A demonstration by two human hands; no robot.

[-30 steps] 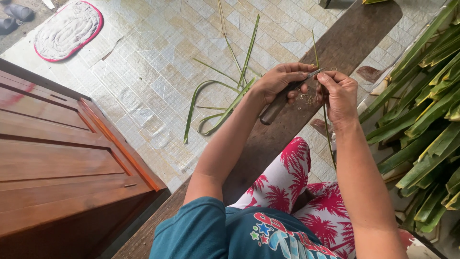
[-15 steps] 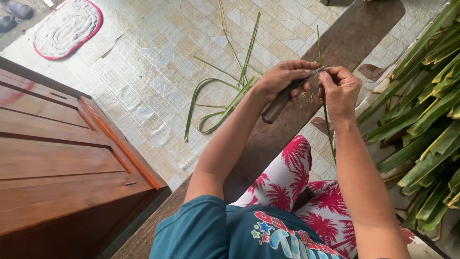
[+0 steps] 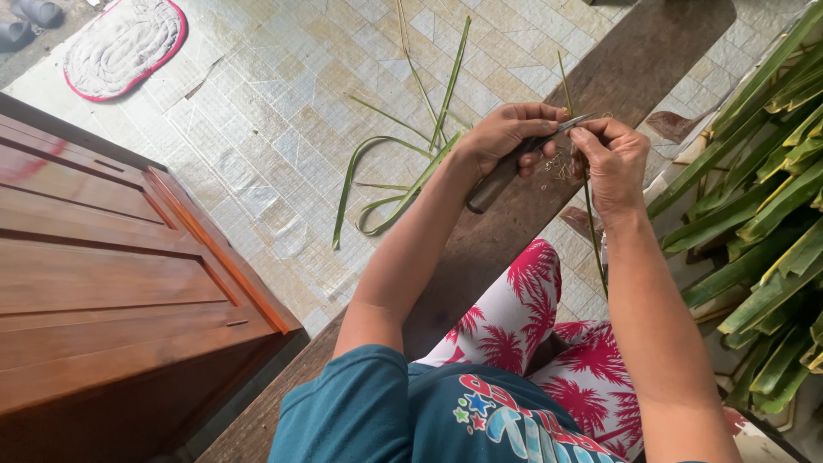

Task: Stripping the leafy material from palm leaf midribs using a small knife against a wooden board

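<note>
A knife is gripped in the left hand, the fingers being wrapped around its dark wooden handle, which projects downward and to the left below the palm. The blade is directed to the right, and its tip is met by the right hand. A thin green leaf strip is pinched between the thumb and fingertips of the right hand, just where the blade tip lies. The strip is seen rising a short way above the two hands and hanging down below the right wrist, alongside the forearm. The two hands are held close together, almost touching, above a dark wooden plank that runs diagonally from the upper right to the lower left. Small pale shavings are visible just beneath the blade, between the hands.

Below the hands, legs in red-and-white palm-print trousers are seen, and a teal shirt at the bottom edge. To the left of the plank, several long green leaf strips are laid curled on the tiled floor. A stack of broad green leaves is located at the right edge. A brown wooden door occupies the left side, and a padded mat with a red border lies at the upper left.
</note>
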